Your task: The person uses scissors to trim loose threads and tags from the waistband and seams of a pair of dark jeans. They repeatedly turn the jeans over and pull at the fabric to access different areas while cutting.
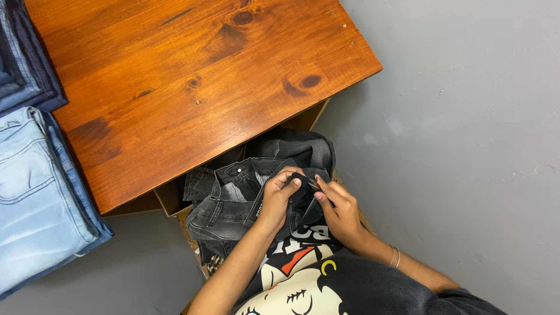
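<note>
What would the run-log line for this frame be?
left hand: pinching black jeans at fly | right hand: gripping same spot | jeans: on lap | wooden table: folded light blue jeans stacked at left edge

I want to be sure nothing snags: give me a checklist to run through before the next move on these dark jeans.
1. Both hands on the fly: ok; left hand and right hand pinch it.
2. Zipper tab gripped: cannot tell, fingers cover it.
3. Dark jeans supported: ok, bunched on the lap.
4. Waistband open: ok, flaps spread.
5. Table has bare wood: ok.
6. Folded jeans apart: ok, at the table's left edge.
</note>
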